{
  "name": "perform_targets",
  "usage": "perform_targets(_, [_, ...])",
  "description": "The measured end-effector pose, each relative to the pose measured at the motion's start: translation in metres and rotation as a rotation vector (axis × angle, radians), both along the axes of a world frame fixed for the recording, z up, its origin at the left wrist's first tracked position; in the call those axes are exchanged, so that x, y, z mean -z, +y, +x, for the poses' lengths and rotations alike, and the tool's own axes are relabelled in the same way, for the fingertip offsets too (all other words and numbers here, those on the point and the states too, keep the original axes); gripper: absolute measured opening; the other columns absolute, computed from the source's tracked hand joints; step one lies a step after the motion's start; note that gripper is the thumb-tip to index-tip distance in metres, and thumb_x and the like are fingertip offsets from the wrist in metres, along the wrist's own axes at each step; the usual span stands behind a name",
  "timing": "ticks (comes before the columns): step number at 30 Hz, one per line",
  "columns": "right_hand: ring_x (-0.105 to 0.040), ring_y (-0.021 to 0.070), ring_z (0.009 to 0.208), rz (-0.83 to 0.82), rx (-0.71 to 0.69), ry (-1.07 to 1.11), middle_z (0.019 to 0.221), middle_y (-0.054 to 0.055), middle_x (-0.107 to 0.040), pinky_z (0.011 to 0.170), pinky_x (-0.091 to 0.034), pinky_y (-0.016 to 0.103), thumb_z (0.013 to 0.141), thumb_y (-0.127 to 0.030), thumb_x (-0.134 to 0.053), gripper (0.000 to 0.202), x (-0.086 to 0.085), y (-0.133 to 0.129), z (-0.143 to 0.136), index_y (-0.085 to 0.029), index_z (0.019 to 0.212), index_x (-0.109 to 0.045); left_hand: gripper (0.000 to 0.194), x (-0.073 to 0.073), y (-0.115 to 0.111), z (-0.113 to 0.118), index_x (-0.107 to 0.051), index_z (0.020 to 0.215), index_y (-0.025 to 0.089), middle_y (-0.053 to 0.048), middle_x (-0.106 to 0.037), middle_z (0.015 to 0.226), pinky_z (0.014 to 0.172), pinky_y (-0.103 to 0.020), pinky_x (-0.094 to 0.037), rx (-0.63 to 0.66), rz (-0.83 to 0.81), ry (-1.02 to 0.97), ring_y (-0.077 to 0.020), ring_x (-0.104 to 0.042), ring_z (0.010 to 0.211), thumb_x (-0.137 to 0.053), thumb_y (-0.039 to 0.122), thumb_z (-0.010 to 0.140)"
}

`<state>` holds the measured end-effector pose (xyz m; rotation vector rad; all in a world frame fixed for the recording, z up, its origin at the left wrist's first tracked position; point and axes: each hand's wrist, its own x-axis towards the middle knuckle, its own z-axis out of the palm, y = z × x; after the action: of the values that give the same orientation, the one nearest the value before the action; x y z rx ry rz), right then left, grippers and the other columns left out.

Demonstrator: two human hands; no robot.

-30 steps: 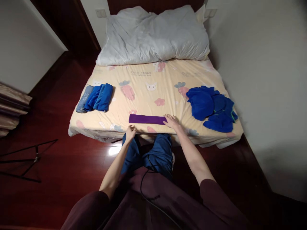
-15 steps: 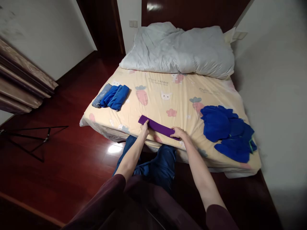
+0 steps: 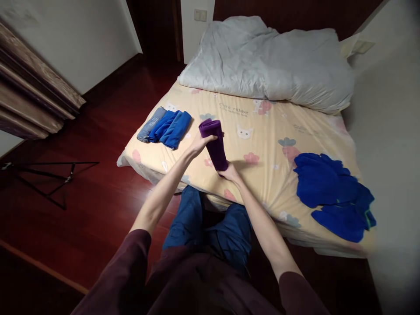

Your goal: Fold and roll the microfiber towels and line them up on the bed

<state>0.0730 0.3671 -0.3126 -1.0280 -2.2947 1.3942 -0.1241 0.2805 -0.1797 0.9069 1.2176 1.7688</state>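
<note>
A rolled purple cloth (image 3: 215, 148) is held up over the near part of the bed, tilted, with its spiral end at the upper left. My left hand (image 3: 204, 142) grips it near that upper end, thumb across the front. Around the lower end is my right hand (image 3: 230, 172). To the left, two blue rolled cloths (image 3: 176, 129) and a grey-blue one (image 3: 152, 125) lie side by side on the bed. A loose heap of blue cloths (image 3: 331, 188) is at the bed's right side.
The bed (image 3: 262, 144) has a yellow patterned sheet, with a bunched grey quilt (image 3: 262, 61) at its head. On the floor to the left stand black tripod legs (image 3: 49, 175), near a curtain (image 3: 36, 87). A wall borders the right side.
The purple cloth has been lifted off the bed and turned from lying crosswise to a steep tilt. Both hands moved with it, the left one higher. The camera view has shifted slightly.
</note>
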Motion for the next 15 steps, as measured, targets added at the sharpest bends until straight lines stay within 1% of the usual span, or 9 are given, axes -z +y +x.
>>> perform_targets(1, [-0.065, 0.0196, 0.076, -0.031, 0.028, 0.036, 0.093, 0.008, -0.077, 0.065, -0.052, 0.03, 0.066, -0.019, -0.078, 0.038, 0.0, -0.007, -0.025, -0.013, 0.102, -0.067, 0.039, -0.014, -0.004, -0.013, -0.067, 0.104, 0.014, -0.009, -0.075, 0.098, 0.099, -0.047, -0.056, 0.025, -0.012, 0.076, -0.0283, -0.072, 0.103, -0.08, 0.029, 0.071])
perform_targets(3, [-0.067, 0.0225, 0.081, -0.086, 0.086, 0.058, 0.096, 0.009, -0.078, 0.068, -0.055, 0.032, 0.065, -0.02, -0.081, 0.043, 0.0, -0.021, -0.075, -0.014, 0.104, -0.066, 0.042, -0.035, -0.011, -0.038, -0.068, 0.103, 0.014, -0.01, -0.075, 0.099, 0.097, -0.048, -0.057, -0.003, -0.057, 0.226, -0.0285, -0.072, 0.102, -0.084, 0.032, 0.07])
perform_targets(5, [-0.069, 0.0251, 0.087, -0.105, 0.117, 0.061, 0.098, 0.009, -0.078, 0.076, -0.059, 0.035, 0.062, -0.023, -0.087, 0.046, -0.002, -0.033, -0.12, -0.017, 0.103, -0.066, 0.047, -0.047, -0.017, -0.061, -0.067, 0.102, 0.014, -0.008, -0.074, 0.099, 0.095, -0.047, -0.058, -0.098, -0.091, 0.345, -0.0281, -0.071, 0.101, -0.089, 0.035, 0.066])
perform_targets(7, [-0.071, 0.0266, 0.093, -0.106, 0.132, 0.075, 0.099, 0.008, -0.079, 0.083, -0.06, 0.038, 0.059, -0.027, -0.091, 0.048, -0.005, -0.043, -0.156, -0.019, 0.1, -0.067, 0.052, -0.05, -0.021, -0.082, -0.066, 0.101, 0.014, -0.007, -0.072, 0.098, 0.093, -0.046, -0.059, -0.195, -0.105, 0.41, -0.0277, -0.071, 0.1, -0.092, 0.036, 0.062])
perform_targets(9, [-0.071, 0.0275, 0.094, -0.121, 0.142, 0.094, 0.096, 0.009, -0.078, 0.086, -0.061, 0.041, 0.058, -0.031, -0.094, 0.049, -0.009, -0.05, -0.183, -0.017, 0.097, -0.067, 0.051, -0.048, -0.025, -0.099, -0.066, 0.1, 0.013, -0.006, -0.071, 0.096, 0.092, -0.046, -0.059, -0.259, -0.111, 0.429, -0.0272, -0.07, 0.099, -0.092, 0.034, 0.062])
perform_targets(12, [-0.069, 0.0275, 0.093, -0.131, 0.158, 0.13, 0.088, 0.007, -0.077, 0.085, -0.062, 0.042, 0.061, -0.034, -0.094, 0.049, -0.011, -0.054, -0.212, -0.015, 0.097, -0.068, 0.042, -0.044, -0.028, -0.117, -0.065, 0.094, 0.012, -0.006, -0.07, 0.092, 0.09, -0.045, -0.059, -0.29, -0.114, 0.43, -0.0257, -0.069, 0.095, -0.089, 0.029, 0.064])
perform_targets(14, [-0.067, 0.027, 0.094, -0.104, 0.171, 0.16, 0.084, 0.004, -0.076, 0.085, -0.062, 0.041, 0.064, -0.034, -0.092, 0.046, -0.008, -0.054, -0.225, -0.015, 0.097, -0.068, 0.037, -0.041, -0.028, -0.123, -0.065, 0.09, 0.012, -0.006, -0.069, 0.089, 0.088, -0.044, -0.059, -0.291, -0.116, 0.437, -0.0243, -0.069, 0.092, -0.087, 0.025, 0.064])
perform_targets(15, [-0.067, 0.0272, 0.096, -0.103, 0.152, 0.183, 0.083, 0.004, -0.075, 0.086, -0.061, 0.04, 0.066, -0.035, -0.091, 0.044, -0.004, -0.053, -0.23, -0.014, 0.097, -0.068, 0.035, -0.038, -0.027, -0.126, -0.064, 0.087, 0.012, -0.006, -0.069, 0.088, 0.087, -0.044, -0.059, -0.295, -0.12, 0.445, -0.0237, -0.068, 0.09, -0.087, 0.024, 0.064])
